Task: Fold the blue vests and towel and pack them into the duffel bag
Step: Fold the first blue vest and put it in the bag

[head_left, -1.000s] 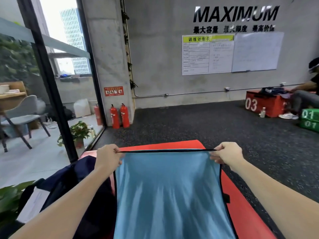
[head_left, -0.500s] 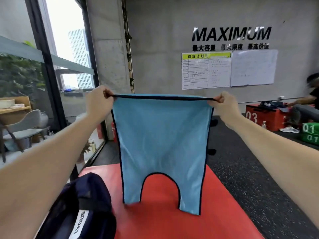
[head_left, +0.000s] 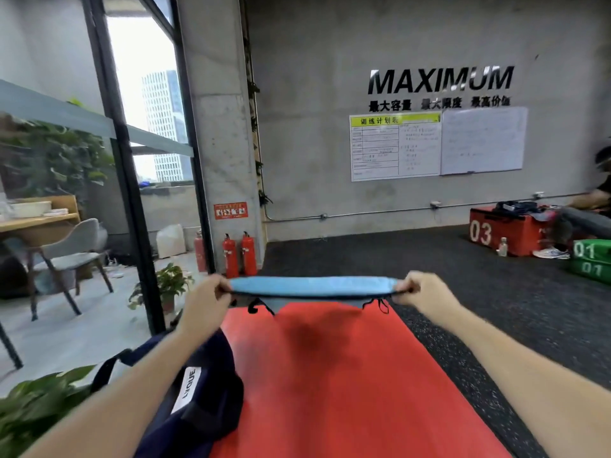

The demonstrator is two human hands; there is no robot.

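Head view: L hand (head_left: 203, 300) & R hand (head_left: 421, 290) fingers curled, pinching blue vest (head_left: 310, 286) corners above red mat (head_left: 347, 375)

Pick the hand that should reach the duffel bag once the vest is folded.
Left. The left hand sits directly above the navy duffel bag; the right hand holds the blue vest across the red mat.

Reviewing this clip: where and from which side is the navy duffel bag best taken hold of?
Probably by the strap loop standing out from the navy duffel bag at its left end, reached from the left. The bag slumps on the red mat, so its soft body offers no firm edge. Both the left hand and right hand grip the blue vest.
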